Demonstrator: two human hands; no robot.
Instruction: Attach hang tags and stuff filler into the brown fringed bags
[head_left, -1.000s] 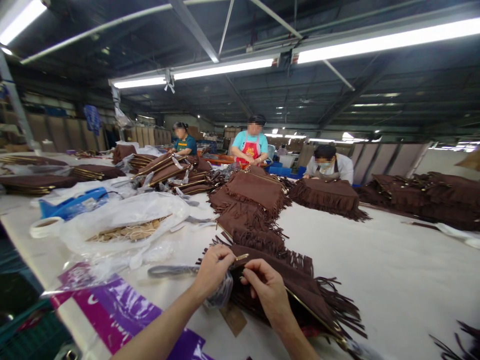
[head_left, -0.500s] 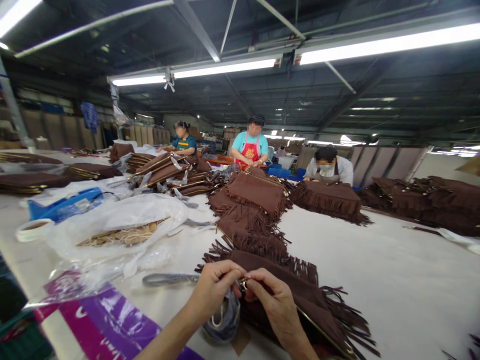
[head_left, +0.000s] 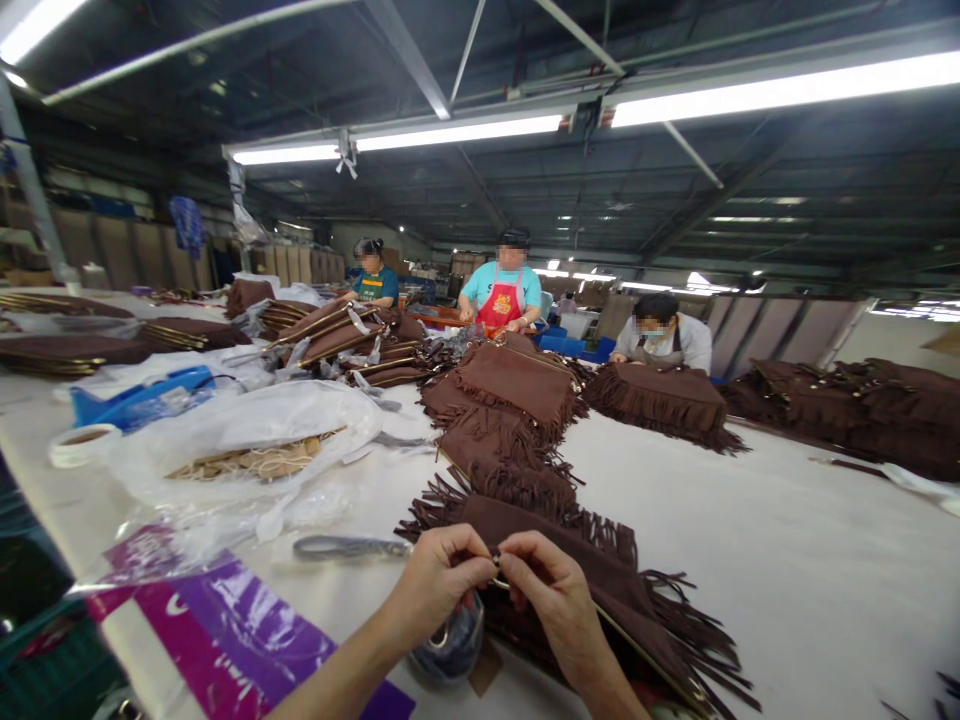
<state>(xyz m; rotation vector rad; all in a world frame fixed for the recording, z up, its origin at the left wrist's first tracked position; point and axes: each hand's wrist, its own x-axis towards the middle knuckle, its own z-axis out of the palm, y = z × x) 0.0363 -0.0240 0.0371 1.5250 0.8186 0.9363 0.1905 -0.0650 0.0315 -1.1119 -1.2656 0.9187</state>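
Note:
A brown fringed suede bag (head_left: 600, 580) lies on the white table in front of me. My left hand (head_left: 439, 580) and my right hand (head_left: 551, 590) meet at the bag's upper left corner, both pinching a small metal fitting (head_left: 496, 578) there. A crumpled clear plastic wrap (head_left: 450, 645) hangs under my left hand. A grey strap piece (head_left: 349, 547) lies on the table just left of my left hand.
More fringed bags are stacked ahead (head_left: 517, 400) and at far right (head_left: 862, 410). A clear plastic bag of tan cords (head_left: 247, 450), a tape roll (head_left: 75, 445) and purple packaging (head_left: 225, 625) lie at left. Three people (head_left: 502, 290) work at the table's far side.
My hands have closed together on the bag's corner fitting; the gold pin seen between them a second ago is hidden. The plastic wrap dropped lower under my left hand.

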